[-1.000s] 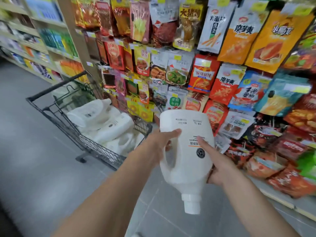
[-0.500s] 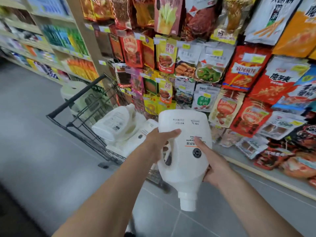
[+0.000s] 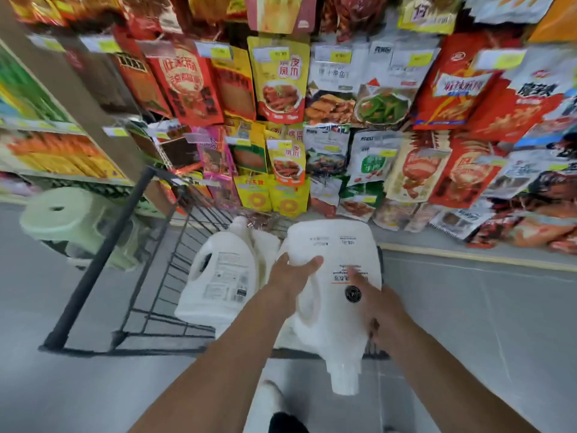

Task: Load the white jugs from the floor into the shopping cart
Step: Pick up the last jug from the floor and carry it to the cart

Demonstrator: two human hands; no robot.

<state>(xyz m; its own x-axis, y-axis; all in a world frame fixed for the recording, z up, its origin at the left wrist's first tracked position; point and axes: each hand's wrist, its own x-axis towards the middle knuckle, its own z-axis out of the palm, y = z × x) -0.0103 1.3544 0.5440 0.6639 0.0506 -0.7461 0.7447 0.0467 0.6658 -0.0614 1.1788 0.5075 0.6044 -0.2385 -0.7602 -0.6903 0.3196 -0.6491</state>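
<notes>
I hold a large white jug (image 3: 331,245) upside down, its cap pointing toward me, over the near right part of the black wire shopping cart (image 3: 156,276). My left hand (image 3: 290,273) grips the jug at its handle side. My right hand (image 3: 374,301) presses against the jug's labelled face and right side. Inside the cart lies another white jug (image 3: 221,276) on its side with its back label up, and more white jugs show behind it, partly hidden by my hands and the held jug.
Hanging snack packets (image 3: 281,89) fill the shelving right behind the cart. A pale green plastic stool (image 3: 62,220) stands on the grey floor left of the cart. The shelf's low base ledge (image 3: 468,251) runs along the right. My white shoe (image 3: 268,398) shows below.
I have stepped up to the cart, which now lies directly below my hands. The jug stays upside down in both hands and has come over the cart's basket.
</notes>
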